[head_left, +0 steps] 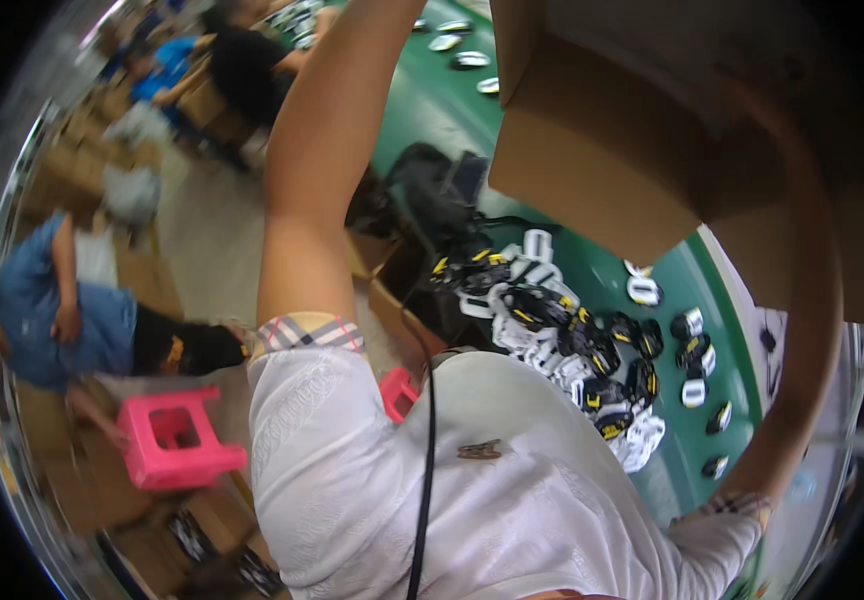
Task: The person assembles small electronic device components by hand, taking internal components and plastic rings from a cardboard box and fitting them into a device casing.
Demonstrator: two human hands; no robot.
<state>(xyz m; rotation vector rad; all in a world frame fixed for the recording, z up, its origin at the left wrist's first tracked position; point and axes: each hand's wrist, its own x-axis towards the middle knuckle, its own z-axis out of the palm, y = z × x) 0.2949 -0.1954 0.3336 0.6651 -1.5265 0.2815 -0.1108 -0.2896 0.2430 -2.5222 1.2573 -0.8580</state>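
Observation:
A large brown cardboard box (592,150) hangs tilted at the upper right, close in front of me, over a green work surface (432,110). My right arm curves up along the right side, and my right hand (747,95) reaches against the box in deep shadow; its fingers are too dim to make out. My raised left arm runs out past the top edge, so my left hand is out of sight. Below the box lies a heap of small white plastic pieces (527,270) mixed with black-and-yellow pieces (542,305).
More small pieces (692,355) lie spread along the right of the green surface. A black bag-like object (422,190) lies beside the heap. At left, a person in blue (27,300) touches a pink stool (177,440). Open cartons (192,540) stand lower left; other people sit farther back.

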